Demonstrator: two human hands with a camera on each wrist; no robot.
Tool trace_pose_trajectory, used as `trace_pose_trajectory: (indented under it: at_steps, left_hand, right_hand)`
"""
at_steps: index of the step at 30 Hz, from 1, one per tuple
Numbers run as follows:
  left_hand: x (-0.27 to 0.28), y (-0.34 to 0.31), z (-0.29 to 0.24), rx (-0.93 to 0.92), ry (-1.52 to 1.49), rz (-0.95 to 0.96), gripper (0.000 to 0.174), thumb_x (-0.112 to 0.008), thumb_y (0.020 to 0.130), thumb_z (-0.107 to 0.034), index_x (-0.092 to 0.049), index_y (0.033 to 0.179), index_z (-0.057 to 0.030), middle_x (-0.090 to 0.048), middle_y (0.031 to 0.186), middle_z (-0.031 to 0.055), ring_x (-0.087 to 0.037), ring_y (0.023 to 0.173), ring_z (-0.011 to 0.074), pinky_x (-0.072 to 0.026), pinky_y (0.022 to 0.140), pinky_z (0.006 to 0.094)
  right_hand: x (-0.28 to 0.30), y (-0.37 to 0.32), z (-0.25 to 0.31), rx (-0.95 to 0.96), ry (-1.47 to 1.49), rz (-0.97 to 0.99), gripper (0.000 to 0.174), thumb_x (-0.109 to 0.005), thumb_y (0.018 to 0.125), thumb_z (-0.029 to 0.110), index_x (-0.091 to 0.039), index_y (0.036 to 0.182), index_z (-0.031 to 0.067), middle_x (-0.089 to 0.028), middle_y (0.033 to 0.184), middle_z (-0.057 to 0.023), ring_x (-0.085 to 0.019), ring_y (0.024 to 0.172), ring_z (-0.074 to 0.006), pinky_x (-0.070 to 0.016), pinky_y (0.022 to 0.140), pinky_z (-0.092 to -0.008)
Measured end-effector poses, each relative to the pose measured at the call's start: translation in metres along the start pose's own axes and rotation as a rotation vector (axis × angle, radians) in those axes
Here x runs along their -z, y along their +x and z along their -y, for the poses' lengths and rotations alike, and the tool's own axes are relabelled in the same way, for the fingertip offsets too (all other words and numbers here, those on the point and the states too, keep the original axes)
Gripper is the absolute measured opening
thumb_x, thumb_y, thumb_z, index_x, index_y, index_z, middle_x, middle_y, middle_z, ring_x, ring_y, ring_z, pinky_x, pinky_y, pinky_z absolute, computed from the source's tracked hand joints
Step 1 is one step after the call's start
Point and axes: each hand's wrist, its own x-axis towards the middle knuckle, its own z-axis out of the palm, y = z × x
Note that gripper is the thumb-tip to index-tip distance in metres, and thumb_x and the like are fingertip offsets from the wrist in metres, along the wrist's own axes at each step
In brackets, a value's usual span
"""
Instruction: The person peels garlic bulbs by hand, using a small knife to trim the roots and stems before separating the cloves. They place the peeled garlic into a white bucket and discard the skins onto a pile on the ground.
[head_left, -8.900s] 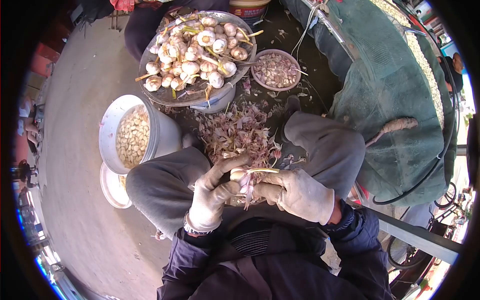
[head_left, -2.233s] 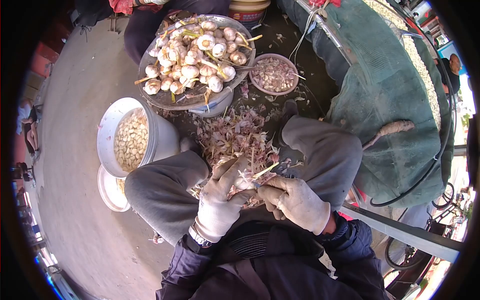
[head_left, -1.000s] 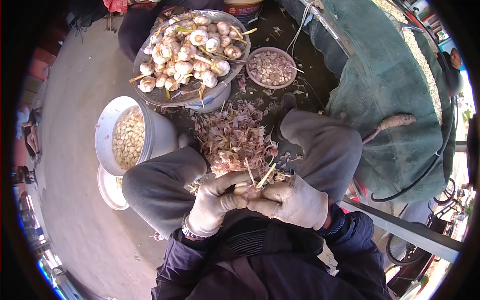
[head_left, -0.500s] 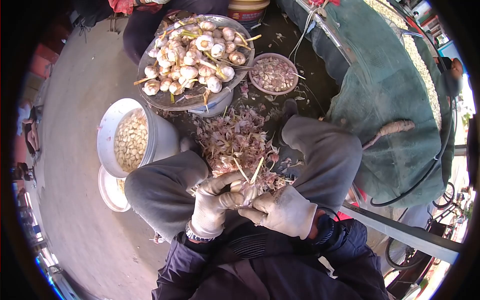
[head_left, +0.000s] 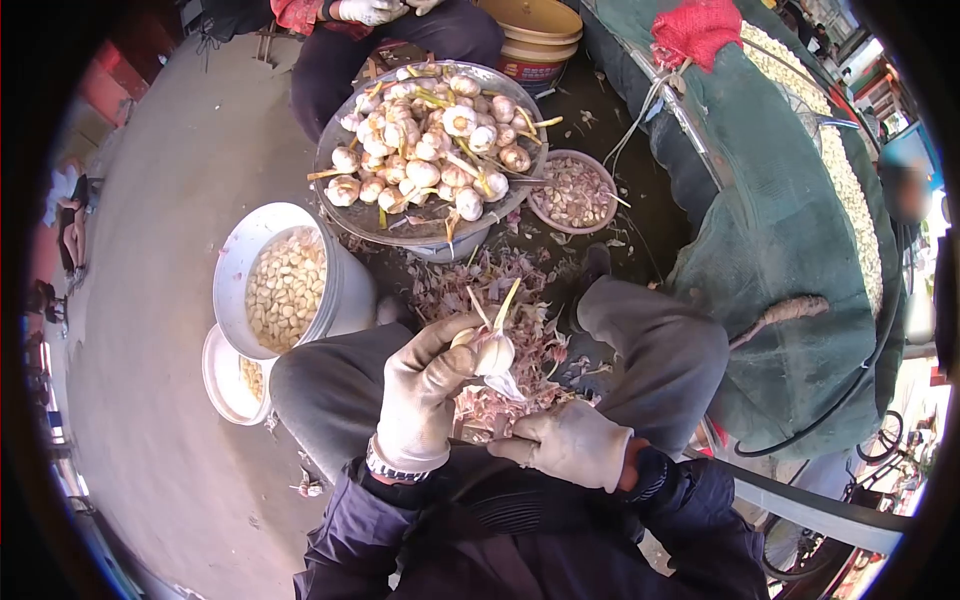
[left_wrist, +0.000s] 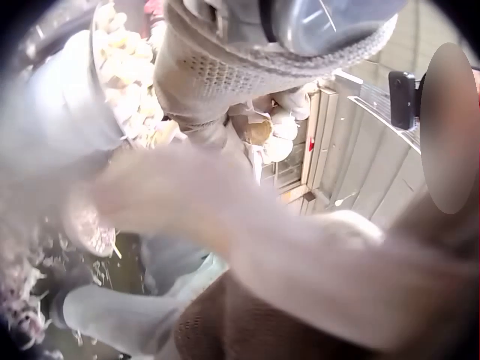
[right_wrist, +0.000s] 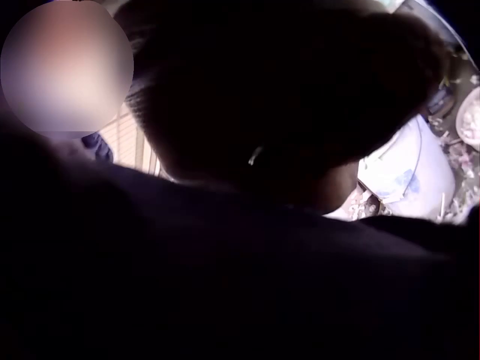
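Head view: one person sits with knees apart in grey trousers, outdoors on pale concrete ground [head_left: 150, 280].
Left hand [head_left: 425, 395]: one, gloved, with a watch at the wrist. Fingers and thumb are curled round a single garlic bulb [head_left: 495, 352].
Bulb position: raised above the lap, between the knees, stalk stubs pointing up and a flap of skin hanging off it.
Right hand [head_left: 572, 455]: one, gloved, low against the lap, below the bulb and apart from it. Whether it holds anything cannot be told.
Wrist views: the left is blurred, showing only glove and pale garlic. The right is almost wholly dark.
Tray [head_left: 400, 228]: one, round and metal, heaped with whole bulbs. There are well over twenty, too crowded for an exact count. It sits on a pale tub beyond the knees.
Bowl [head_left: 575, 231]: one, pinkish, holding unpeeled cloves, just beside the tray.
Bucket [head_left: 350, 295]: one, white, filled with peeled cloves, by the left knee.
Dish [head_left: 222, 375]: one, shallow and white, touching the bucket's base, with a few cloves in it.
Skins [head_left: 500, 290]: one loose purple-white heap on the ground between the feet.
Surroundings: green netting [head_left: 790, 200] covers a load on the right, with one red mesh bag [head_left: 700, 28] on top. One tan bucket [head_left: 535, 25] and a second person [head_left: 400, 45] are beyond the tray.
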Motion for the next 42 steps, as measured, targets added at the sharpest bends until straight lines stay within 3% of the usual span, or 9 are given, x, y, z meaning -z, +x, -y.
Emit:
trace_pose_trajectory:
  at_steps: [6, 8, 18, 23, 24, 27, 32, 35, 42]
  left_hand:
    - [0.023, 0.014, -0.029, -0.091, 0.044, -0.144, 0.069, -0.074, 0.094, -0.042, -0.055, 0.137, 0.0084, -0.072, 0.113, 0.0157, -0.073, 0.101, 0.0248, -0.0622, 0.087, 0.0389]
    - [0.021, 0.022, -0.046, -0.138, 0.040, -0.122, 0.066, -0.072, 0.095, -0.040, -0.056, 0.137, 0.0072, -0.072, 0.115, 0.0151, -0.072, 0.103, 0.0239, -0.0605, 0.088, 0.0358]
    - [0.046, 0.100, -0.110, -0.403, -0.034, -0.083, 0.064, -0.055, 0.106, -0.047, -0.050, 0.143, 0.0049, -0.064, 0.137, 0.0210, -0.065, 0.122, 0.0319, -0.0532, 0.103, 0.0430]
    - [0.058, 0.147, -0.132, -0.501, -0.148, 0.022, 0.050, -0.047, 0.112, -0.034, -0.051, 0.141, 0.0055, -0.062, 0.139, 0.0216, -0.061, 0.129, 0.0329, -0.0495, 0.113, 0.0488]
    - [0.065, 0.154, -0.131, -0.499, -0.153, 0.011, 0.050, -0.047, 0.112, -0.034, -0.051, 0.141, 0.0055, -0.062, 0.139, 0.0216, -0.061, 0.129, 0.0329, -0.0495, 0.113, 0.0488]
    - [0.068, 0.169, -0.120, -0.459, -0.284, -0.125, 0.052, -0.059, 0.105, -0.030, -0.055, 0.138, 0.0093, -0.069, 0.126, 0.0197, -0.070, 0.113, 0.0312, -0.0619, 0.093, 0.0449]
    - [0.088, 0.175, -0.112, -0.368, -0.143, -0.064, 0.047, -0.058, 0.104, -0.030, -0.061, 0.133, 0.0069, -0.072, 0.121, 0.0178, -0.072, 0.106, 0.0283, -0.0618, 0.088, 0.0412]
    - [0.089, 0.170, -0.115, -0.521, 0.376, 0.170, 0.048, -0.048, 0.107, -0.034, -0.054, 0.140, 0.0002, -0.064, 0.136, 0.0157, -0.064, 0.121, 0.0303, -0.0521, 0.105, 0.0491]
    - [0.093, 0.180, -0.102, -0.442, 0.050, 0.209, 0.035, -0.048, 0.110, -0.024, -0.060, 0.130, 0.0012, -0.068, 0.125, 0.0163, -0.069, 0.111, 0.0286, -0.0589, 0.093, 0.0425]
  right_hand:
    - [0.060, -0.006, -0.021, 0.222, -0.385, -0.181, 0.032, -0.062, 0.096, 0.012, -0.068, 0.127, 0.0082, -0.072, 0.115, -0.0118, -0.073, 0.088, -0.0249, -0.0605, 0.077, -0.0343]
    - [0.102, 0.010, 0.001, -0.298, 0.449, -0.144, 0.029, -0.062, 0.103, 0.020, -0.069, 0.126, 0.0024, -0.073, 0.099, -0.0089, -0.069, 0.081, -0.0161, -0.0576, 0.071, -0.0304]
    - [0.162, 0.149, 0.013, 0.145, 0.830, -0.533, 0.028, -0.060, 0.105, 0.016, -0.070, 0.124, -0.0020, -0.075, 0.112, -0.0096, -0.071, 0.076, -0.0141, -0.0553, 0.077, -0.0279]
    - [0.131, 0.225, -0.023, 0.261, 0.809, -0.564, 0.030, -0.065, 0.094, 0.003, -0.070, 0.124, 0.0024, -0.072, 0.120, -0.0123, -0.067, 0.115, -0.0268, -0.0512, 0.100, -0.0335]
    - [0.126, 0.229, -0.023, 0.300, 0.650, -0.559, 0.027, -0.061, 0.102, -0.001, -0.067, 0.129, 0.0003, -0.072, 0.120, -0.0077, -0.066, 0.115, -0.0148, -0.0515, 0.101, -0.0310]
    - [0.100, 0.239, -0.044, 0.296, -0.267, -0.652, 0.024, -0.062, 0.095, -0.006, -0.064, 0.114, 0.0068, -0.068, 0.120, -0.0078, -0.066, 0.115, -0.0255, -0.0522, 0.101, -0.0335]
    - [0.080, 0.253, -0.052, 0.443, -0.367, -0.520, 0.045, -0.063, 0.071, -0.007, -0.065, 0.112, 0.0107, -0.061, 0.128, -0.0035, -0.056, 0.131, -0.0310, -0.0440, 0.114, -0.0484]
    - [0.091, 0.243, -0.044, 0.405, -0.425, -0.466, 0.036, -0.068, 0.079, 0.003, -0.065, 0.114, 0.0105, -0.062, 0.130, -0.0080, -0.054, 0.134, -0.0300, -0.0395, 0.118, -0.0463]
    - [0.076, 0.226, -0.039, 0.264, -0.536, -0.457, 0.042, -0.071, 0.086, 0.010, -0.066, 0.127, 0.0090, -0.060, 0.137, -0.0090, -0.054, 0.134, -0.0325, -0.0436, 0.112, -0.0479]
